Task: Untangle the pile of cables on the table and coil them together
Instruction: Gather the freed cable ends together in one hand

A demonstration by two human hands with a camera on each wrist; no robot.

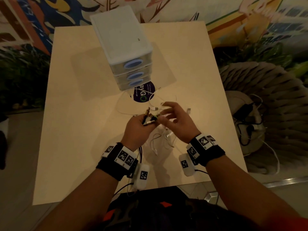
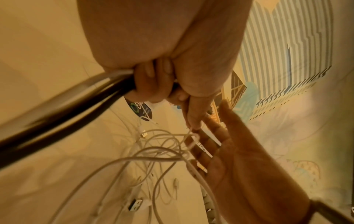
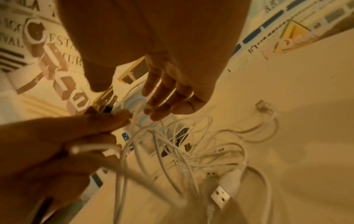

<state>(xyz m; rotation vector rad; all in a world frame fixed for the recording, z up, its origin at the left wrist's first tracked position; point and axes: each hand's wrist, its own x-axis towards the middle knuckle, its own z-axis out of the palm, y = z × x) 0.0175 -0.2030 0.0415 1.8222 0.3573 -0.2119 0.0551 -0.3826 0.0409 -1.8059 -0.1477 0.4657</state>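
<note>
Holding: the left hand was curled round a bunch of cable ends, dark plugs and thin white ones, and kept them up off the worktop.
Other hand: the right hand was open, fingers spread, holding nothing, just right of the bunch.
Which way: the white cables hung down from the left hand and lay in loose loops on the worktop, under and beyond both hands.
Nearer hand: the right hand looked nearer the hanging loops, so it would likely pick out the next one.
Long way: the held plugs pointed up and away from the person.
Look: thin, white, floppy, crossed over each other, with flat plugs at the ends.
Job: still tangled, not coiled yet.
</note>
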